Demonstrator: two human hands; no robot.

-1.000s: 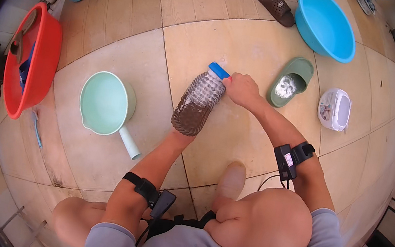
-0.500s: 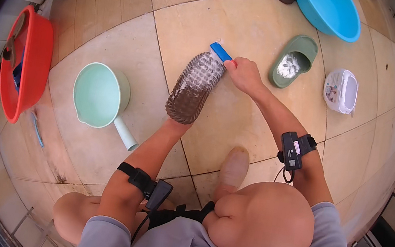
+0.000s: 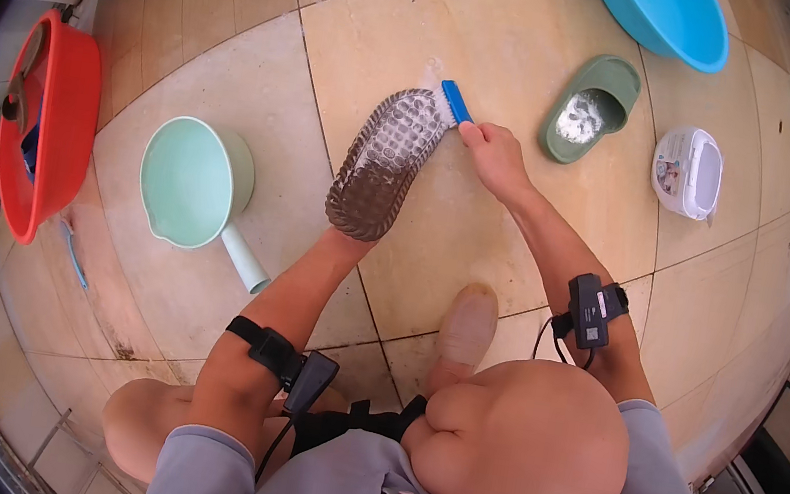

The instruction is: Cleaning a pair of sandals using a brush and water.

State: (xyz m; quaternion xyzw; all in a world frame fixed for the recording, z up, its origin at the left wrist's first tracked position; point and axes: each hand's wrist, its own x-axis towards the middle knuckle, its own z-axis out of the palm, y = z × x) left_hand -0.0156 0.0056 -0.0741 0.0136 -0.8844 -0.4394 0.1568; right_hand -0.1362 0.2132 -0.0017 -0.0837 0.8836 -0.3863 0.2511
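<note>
A brown slipper (image 3: 381,166) is held sole-up over the tiled floor, its ridged sole wet and soapy at the far end. My left hand (image 3: 348,237) is tucked under its near end and grips it, mostly hidden by the slipper. My right hand (image 3: 491,151) holds a blue brush (image 3: 456,102) whose head rests on the far tip of the sole. A green slipper (image 3: 591,110) with white powder or foam inside lies on the floor beyond my right hand.
A mint-green scoop with a handle (image 3: 196,187) sits left of the slipper. A red basin (image 3: 43,132) stands at far left, blue basins (image 3: 674,19) at the top. A white container (image 3: 688,170) lies right. My bare foot (image 3: 464,333) rests on the tiles.
The view has shifted, so everything sits lower in the picture. My right hand with the brush has moved from the side of the sole to its far tip.
</note>
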